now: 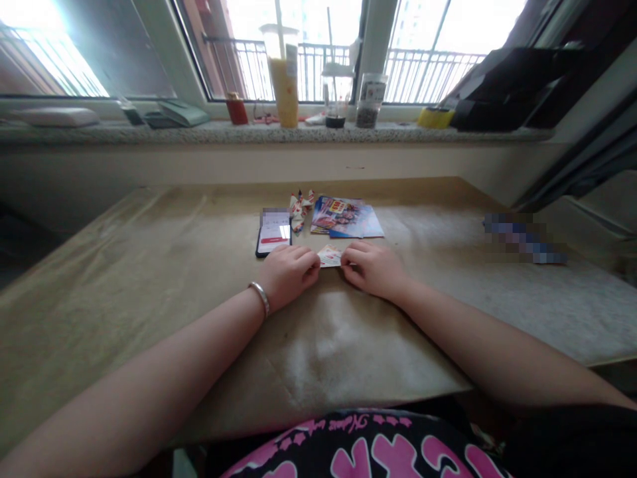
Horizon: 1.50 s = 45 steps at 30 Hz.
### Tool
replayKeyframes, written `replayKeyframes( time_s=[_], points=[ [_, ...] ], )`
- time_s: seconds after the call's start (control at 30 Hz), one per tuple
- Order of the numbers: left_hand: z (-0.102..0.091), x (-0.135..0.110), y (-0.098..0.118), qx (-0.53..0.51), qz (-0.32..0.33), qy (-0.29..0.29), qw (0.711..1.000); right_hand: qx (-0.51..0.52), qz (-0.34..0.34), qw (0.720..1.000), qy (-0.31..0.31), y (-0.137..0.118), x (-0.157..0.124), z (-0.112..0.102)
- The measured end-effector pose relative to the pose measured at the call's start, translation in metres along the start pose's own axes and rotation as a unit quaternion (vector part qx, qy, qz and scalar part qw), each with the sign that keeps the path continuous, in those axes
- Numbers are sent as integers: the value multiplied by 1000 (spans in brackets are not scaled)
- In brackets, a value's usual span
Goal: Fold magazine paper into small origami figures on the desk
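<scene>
A small printed piece of paper [329,255] lies on the brown paper-covered table [149,279], pinched from both sides. My left hand [288,273], with a silver bracelet at the wrist, has its fingers curled onto the paper's left edge. My right hand [371,267] is closed on the right edge. Just beyond lie a phone [273,234] with its screen lit, several small folded paper pieces [300,207] and a stack of colourful leaflets [347,218].
A stone windowsill [249,133] runs along the back with a tall cup of orange drink [284,76], a red cup [237,109], jars, a yellow tape roll [434,117] and a black object at the right. A blurred item [522,238] lies on the table's right side.
</scene>
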State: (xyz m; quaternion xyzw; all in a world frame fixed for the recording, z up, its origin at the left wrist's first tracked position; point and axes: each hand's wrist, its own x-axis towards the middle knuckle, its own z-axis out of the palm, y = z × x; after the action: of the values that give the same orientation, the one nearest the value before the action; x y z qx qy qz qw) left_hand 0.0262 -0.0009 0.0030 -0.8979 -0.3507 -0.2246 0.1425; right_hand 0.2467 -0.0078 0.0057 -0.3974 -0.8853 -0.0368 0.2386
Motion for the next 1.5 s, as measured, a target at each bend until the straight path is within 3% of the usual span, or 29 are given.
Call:
replayKeyframes(
  time_s=[0.6,1.23,1.4,1.5],
  points=[
    [4,-1,-11,-163,-75,48,983,107,23,994,-17,25,-6,-7],
    [6,-3,-20,-269,-152,34,951,165,52,984,-45,48,-11,-10],
    [6,-4,-19,-297,-189,23,936,164,16,984,-62,50,-12,-7],
    [4,-3,-16,-279,-168,16,945,134,-33,987,-77,44,-10,-6]
  ],
)
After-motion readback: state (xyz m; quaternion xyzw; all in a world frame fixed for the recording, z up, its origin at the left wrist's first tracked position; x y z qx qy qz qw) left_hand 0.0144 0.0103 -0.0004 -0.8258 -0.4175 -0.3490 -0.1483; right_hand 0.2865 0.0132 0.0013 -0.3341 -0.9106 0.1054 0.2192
